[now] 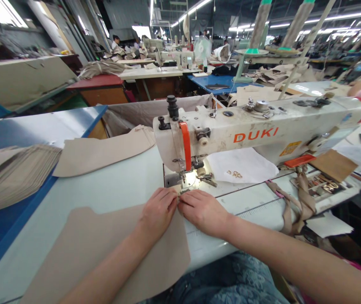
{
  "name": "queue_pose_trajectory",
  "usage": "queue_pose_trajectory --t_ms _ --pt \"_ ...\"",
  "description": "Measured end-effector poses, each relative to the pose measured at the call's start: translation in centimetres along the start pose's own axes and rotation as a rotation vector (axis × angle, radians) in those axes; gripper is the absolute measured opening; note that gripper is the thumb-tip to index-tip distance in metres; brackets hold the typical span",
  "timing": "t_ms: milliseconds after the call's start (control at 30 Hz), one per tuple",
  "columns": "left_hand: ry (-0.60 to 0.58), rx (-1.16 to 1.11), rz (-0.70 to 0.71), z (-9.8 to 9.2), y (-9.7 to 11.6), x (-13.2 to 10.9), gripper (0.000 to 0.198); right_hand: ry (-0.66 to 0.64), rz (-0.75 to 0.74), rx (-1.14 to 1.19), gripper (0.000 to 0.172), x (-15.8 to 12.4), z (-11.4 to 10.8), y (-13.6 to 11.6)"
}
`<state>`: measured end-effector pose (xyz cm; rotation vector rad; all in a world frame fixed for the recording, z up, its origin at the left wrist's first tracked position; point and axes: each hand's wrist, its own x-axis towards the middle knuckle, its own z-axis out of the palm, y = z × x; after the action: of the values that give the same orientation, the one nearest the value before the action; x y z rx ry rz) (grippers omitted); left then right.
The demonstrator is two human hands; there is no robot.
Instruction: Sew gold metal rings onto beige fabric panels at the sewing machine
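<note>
The broad flat beige panel (101, 230) looks matt and smooth; the pale flat-topped bench (126, 188), smooth and glossy. The long white sewing machine (221, 128) looks like smudged painted metal, its narrow orange strip (185, 145) like glossy plastic.

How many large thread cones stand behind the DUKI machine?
2: one cone at left, another cone to its right, both on the thread stand. More may be hidden in the background.
</note>
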<state>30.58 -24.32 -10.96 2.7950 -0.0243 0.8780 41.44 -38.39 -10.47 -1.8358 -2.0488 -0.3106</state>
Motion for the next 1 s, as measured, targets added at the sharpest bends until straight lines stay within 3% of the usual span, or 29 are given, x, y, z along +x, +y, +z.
queue_pose_trajectory --t_ms 467,767,1000 --pt "0.008 -0.001 0.004 -0.3 0.0 -0.2 0.023 -0.058 -0.018 -0.035 0.010 0.4 0.1 0.2" --pt "-0.001 0.023 0.007 1.6 -1.2 1.8 0.025 -0.094 -0.007 -0.086 0.008 0.6 0.1 2.8" --pt "0.006 0.001 0.016 2.0 -1.9 3.1 0.025 -0.091 0.043 -0.102 0.011 0.9 0.2 3.9"
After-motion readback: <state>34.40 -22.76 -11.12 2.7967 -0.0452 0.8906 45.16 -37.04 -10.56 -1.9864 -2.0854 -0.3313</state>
